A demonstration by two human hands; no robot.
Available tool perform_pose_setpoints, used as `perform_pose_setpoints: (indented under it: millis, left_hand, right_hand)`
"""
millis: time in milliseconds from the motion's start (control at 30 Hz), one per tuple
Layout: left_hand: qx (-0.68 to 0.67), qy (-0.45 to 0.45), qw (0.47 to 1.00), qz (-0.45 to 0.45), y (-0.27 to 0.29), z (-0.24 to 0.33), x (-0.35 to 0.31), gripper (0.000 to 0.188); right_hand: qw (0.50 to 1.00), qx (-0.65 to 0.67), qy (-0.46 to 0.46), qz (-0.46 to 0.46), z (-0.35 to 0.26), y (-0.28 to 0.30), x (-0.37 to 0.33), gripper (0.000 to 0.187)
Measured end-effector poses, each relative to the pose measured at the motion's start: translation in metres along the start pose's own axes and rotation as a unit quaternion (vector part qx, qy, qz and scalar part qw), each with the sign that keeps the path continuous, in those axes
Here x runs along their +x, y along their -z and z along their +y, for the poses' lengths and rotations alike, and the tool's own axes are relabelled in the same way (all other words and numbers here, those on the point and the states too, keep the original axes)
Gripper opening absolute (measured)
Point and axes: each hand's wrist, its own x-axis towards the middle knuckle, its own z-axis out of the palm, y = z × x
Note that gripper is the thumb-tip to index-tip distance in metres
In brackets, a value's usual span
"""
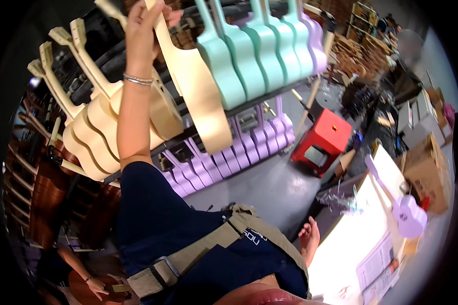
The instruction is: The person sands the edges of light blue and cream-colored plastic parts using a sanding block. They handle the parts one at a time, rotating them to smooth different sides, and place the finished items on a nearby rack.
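Observation:
My left hand (146, 19) is raised at the top, its fingers wrapped round the neck of a cream, unpainted-looking guitar (201, 96). That guitar hangs side-on from my grip, beside a rack holding other guitars. Several cream guitars (94, 137) stand to its left, partly behind my forearm. Close on its right is a row of mint-green guitars (262, 56), with a lilac one at the end. Past my body on the right, my right hand (309, 238) is free, fingers loosely bent and apart, near the edge of a white table (336, 254).
Smaller-looking lilac guitars (244, 150) fill a lower tier. A red box-shaped stand (323, 140) is on the floor. On the table lie a lilac guitar (409, 216) and printed sheets (374, 262). Cardboard boxes (427, 173) stand beyond. At lower left, another person's hand (95, 287) touches a brown guitar.

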Motion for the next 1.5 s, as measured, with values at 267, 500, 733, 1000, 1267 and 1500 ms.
perform_pose_setpoints:
  millis: [267,500,733,1000,1267,1500]
  left_hand:
    - [-0.539,0.33,0.675,-0.38,-0.148,-0.006,-0.046,0.027]
    - [-0.504,0.398,0.738,-0.205,-0.28,-0.031,-0.177,0.026]
    - [-0.495,0.414,0.741,-0.186,-0.363,0.001,-0.264,0.024]
    - [-0.431,0.428,0.699,-0.377,-0.404,0.006,-0.337,0.047]
    - [-0.41,0.527,0.643,-0.376,-0.453,-0.027,-0.351,0.033]
    - [-0.376,0.497,0.629,-0.466,-0.475,-0.026,-0.352,0.033]
  right_hand:
    - [0.995,0.043,0.032,-0.079,0.032,-0.001,-0.019,0.067]
    - [0.951,0.242,0.182,0.061,0.043,0.027,-0.07,0.083]
    - [0.867,0.317,0.315,0.222,0.007,0.07,-0.107,0.061]
    - [0.807,0.347,0.364,0.309,0.007,0.086,-0.106,0.06]
    - [0.765,0.328,0.372,0.41,-0.005,0.081,-0.106,0.082]
    - [0.78,0.292,0.333,0.442,-0.018,0.068,-0.124,0.091]
